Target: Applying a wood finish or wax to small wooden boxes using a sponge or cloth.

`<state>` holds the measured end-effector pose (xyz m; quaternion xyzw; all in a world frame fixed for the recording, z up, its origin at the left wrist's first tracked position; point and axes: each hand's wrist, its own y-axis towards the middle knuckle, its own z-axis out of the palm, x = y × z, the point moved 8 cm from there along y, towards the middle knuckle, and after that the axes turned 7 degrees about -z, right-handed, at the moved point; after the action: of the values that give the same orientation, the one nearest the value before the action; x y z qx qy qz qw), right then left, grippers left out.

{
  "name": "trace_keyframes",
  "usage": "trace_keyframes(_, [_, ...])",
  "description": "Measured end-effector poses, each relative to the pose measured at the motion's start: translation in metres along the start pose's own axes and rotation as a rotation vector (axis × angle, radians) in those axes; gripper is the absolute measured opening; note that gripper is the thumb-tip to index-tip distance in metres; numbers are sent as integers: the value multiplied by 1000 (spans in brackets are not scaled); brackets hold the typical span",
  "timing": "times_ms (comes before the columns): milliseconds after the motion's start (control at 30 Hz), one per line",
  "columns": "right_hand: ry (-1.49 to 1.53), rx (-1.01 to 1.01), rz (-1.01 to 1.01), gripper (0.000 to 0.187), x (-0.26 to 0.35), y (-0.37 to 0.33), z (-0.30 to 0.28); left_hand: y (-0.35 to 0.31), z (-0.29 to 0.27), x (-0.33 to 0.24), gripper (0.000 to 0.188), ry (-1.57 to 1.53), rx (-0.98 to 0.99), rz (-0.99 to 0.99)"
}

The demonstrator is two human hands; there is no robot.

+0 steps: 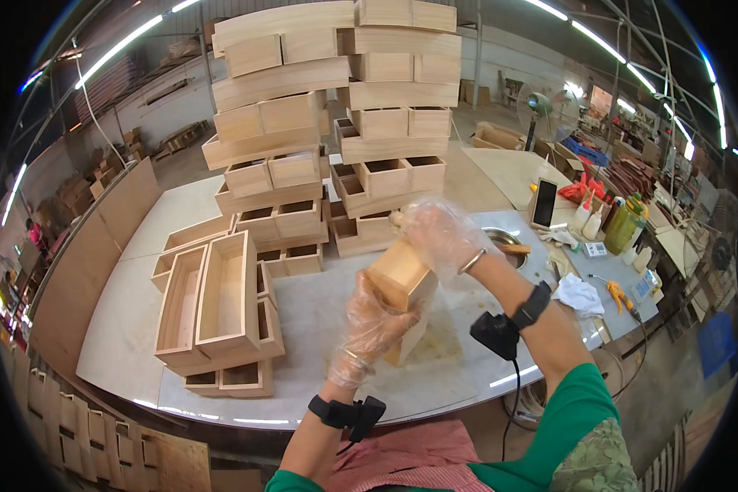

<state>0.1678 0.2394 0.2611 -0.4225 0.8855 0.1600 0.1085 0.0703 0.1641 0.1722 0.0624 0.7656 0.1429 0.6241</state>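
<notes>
A small pale wooden box [400, 275] stands tilted on end above the table in front of me. My left hand [375, 321], in a clear plastic glove, is closed round its near left side. My right hand [441, 234], also in a loose clear glove, is bent over the box's far upper end. A pale yellowish bit of something shows at its fingertips, too covered to name. To the left, wooden drawer boxes [228, 287] lie stacked, open side up. Beyond the hands rise two tall stacks of similar boxes [385, 176].
Right of my hands sits a round metal bowl [517, 261] with a wooden-looking stick across it. Further right are a phone [544, 202], several bottles [623, 225], a white cloth [580, 293] and an orange-handled tool [617, 295] with a cord. A low board wall [98, 238] edges the table's left.
</notes>
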Motion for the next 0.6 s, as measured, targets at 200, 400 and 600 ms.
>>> trace_keyframes(200, [209,-175,-27,47,15,-91,-25,-3,-2,-8,66,-7,36,-42])
trace_keyframes(400, [-28,-337,-71,37,-3,-124,-35,-3,0,-15,65,23,77,-44])
trace_keyframes(600, [47,-41,4,45,19,-63,-35,-5,-3,-9,65,17,57,-34])
